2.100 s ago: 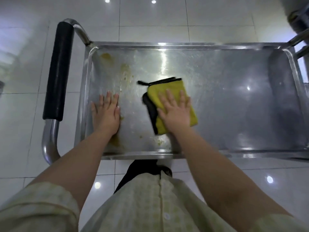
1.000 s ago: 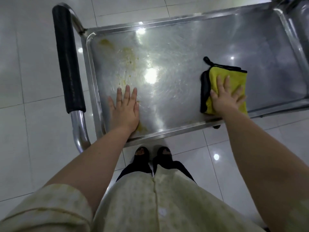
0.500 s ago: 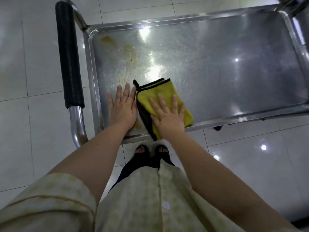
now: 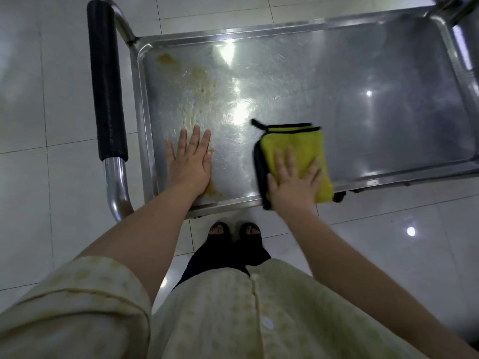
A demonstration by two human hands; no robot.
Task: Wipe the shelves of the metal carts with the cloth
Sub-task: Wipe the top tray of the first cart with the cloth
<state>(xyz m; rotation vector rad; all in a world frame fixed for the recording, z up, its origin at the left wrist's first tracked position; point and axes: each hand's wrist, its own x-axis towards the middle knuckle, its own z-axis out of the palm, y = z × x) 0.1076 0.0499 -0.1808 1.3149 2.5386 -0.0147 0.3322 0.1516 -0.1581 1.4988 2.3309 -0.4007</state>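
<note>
The cloth (image 4: 298, 141), pressed flat under the open-fingered right hand (image 4: 293, 182), should be swept with even pressure to the yellow stains (image 4: 202, 79) beyond the flat, bracing left hand (image 4: 190, 161).

My right hand (image 4: 293, 182), pressed flat on the yellow cloth (image 4: 298, 143), has slid it away from my left hand (image 4: 190, 161). Half a second ago the cloth touched that hand's fingers. Bare shelf (image 4: 233, 161) now separates them (a second ago the gap was wider).
</note>
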